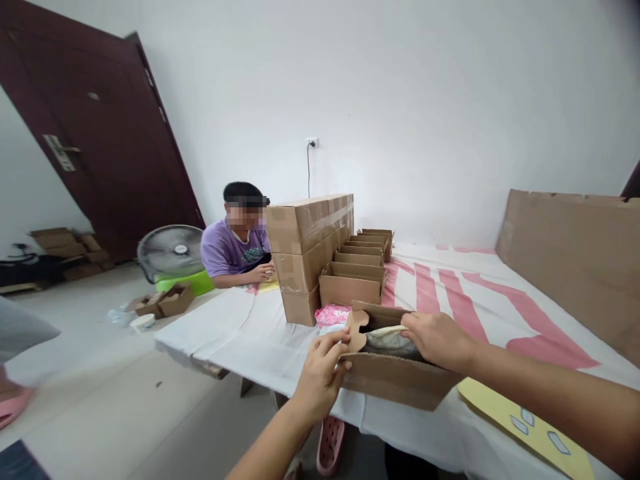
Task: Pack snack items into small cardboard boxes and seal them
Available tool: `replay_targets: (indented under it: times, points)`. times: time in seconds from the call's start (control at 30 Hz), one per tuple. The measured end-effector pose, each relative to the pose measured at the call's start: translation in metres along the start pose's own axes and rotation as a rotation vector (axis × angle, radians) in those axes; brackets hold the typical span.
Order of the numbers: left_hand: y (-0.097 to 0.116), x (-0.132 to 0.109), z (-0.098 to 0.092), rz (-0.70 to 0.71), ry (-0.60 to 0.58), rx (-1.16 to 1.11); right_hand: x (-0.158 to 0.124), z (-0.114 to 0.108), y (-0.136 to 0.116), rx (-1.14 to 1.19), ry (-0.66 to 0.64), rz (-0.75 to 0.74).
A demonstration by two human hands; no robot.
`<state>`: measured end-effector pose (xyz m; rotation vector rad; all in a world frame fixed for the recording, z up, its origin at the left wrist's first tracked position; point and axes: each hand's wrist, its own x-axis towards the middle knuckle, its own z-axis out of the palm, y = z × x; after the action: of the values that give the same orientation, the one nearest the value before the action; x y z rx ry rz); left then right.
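Note:
An open cardboard box [400,383] lies at the near edge of the cloth-covered table. My left hand [323,370] grips the box at its left end, with fingers around the side wall and the notched flap [356,330]. Inside the box is a pale yellowish and grey soft item [387,339]; whether it is cloth or a plastic packet I cannot tell. My right hand [440,340] reaches in from the right and pinches the top edge of this item. Just behind the box lies a pink printed packet [333,315], partly hidden.
Taped cartons [300,267] are stacked mid-table, beside a row of open boxes [353,283]. Behind the stack sits a person [233,250]. A cardboard sheet [565,260] stands at right; a yellow flat piece [525,427] lies near my right forearm. A fan [173,250] is on the left.

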<state>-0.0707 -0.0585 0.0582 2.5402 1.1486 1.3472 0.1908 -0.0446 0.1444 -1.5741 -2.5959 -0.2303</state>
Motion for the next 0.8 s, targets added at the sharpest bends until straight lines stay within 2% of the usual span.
replay_targets:
  times: [0.13, 0.23, 0.37, 0.47, 0.53, 0.6, 0.67, 0.73, 0.8]
  points:
    - [0.002, 0.010, -0.023, -0.054, -0.093, 0.034, -0.004, 0.004, 0.012, 0.090, 0.128, 0.003]
    - [-0.009, 0.002, -0.029, -0.132, -0.101, 0.051, -0.005, 0.000, 0.026, 0.195, 0.286, 0.016]
    - [-0.028, -0.018, -0.028, -0.213, -0.079, 0.085, -0.001, -0.015, 0.049, 0.396, 0.498, 0.089]
    - [-0.037, -0.024, -0.030, -0.253, -0.079, 0.120, 0.007, -0.030, 0.061, 0.478, 0.569, 0.158]
    - [-0.039, -0.019, -0.035, -0.269, -0.113, 0.136, 0.017, -0.041, 0.065, 0.496, 0.587, 0.217]
    - [-0.037, -0.004, -0.044, -0.257, -0.192, 0.125, 0.028, -0.053, 0.068, 0.461, 0.596, 0.245]
    - [-0.032, 0.024, -0.056, -0.222, -0.261, 0.088, 0.042, -0.066, 0.069, 0.387, 0.604, 0.237]
    - [-0.024, 0.063, -0.064, -0.208, -0.237, 0.031, 0.058, -0.077, 0.068, 0.316, 0.599, 0.216]
    - [-0.017, 0.109, -0.067, -0.231, -0.134, -0.074, 0.075, -0.084, 0.064, 0.292, 0.570, 0.184]
